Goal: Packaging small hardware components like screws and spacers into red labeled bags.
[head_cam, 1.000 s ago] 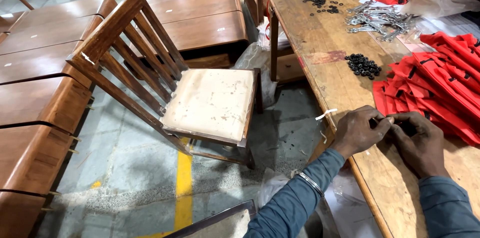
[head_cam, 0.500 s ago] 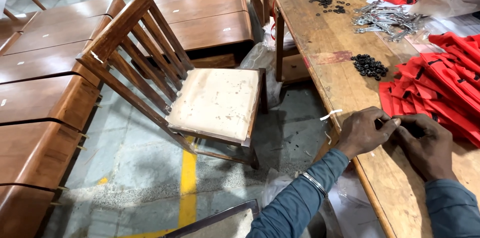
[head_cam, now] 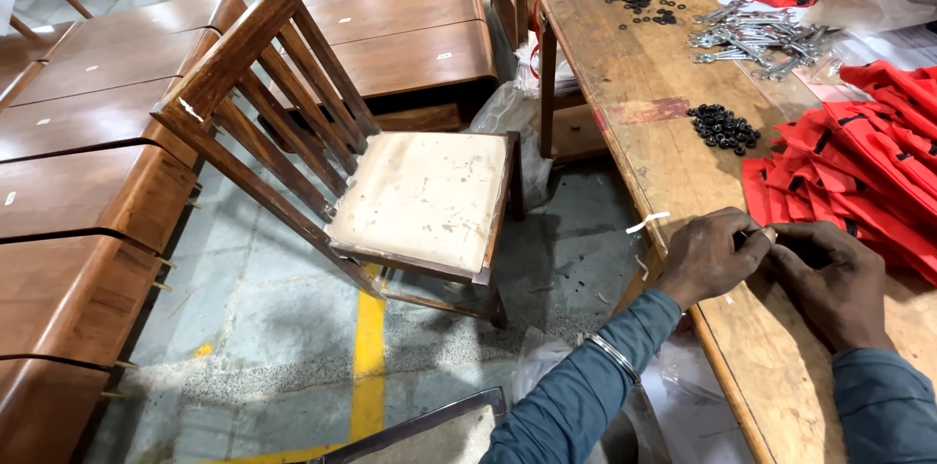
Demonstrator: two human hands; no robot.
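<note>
1. The left hand rests on the wooden surface near its front edge, fingers curled in and pinched at the tips around something small; what it grips is hidden between the two hands.
2. The right hand meets it fingertip to fingertip, also curled nearly closed. A dark, thin item shows between them, too small to identify.
3. Both hands sit low on the surface, apparently so the wood steadies fine finger work.
4. The red pouches lie stacked just beyond the right hand, touching its far side, close enough to reach without stretching.
5. A heap of black washers sits a little farther up the surface, with metal spanners behind it, sorted by kind.
6. A white tie lies at the surface's edge beside the left hand.
7. A wooden chair stands on the floor to the left.
</note>
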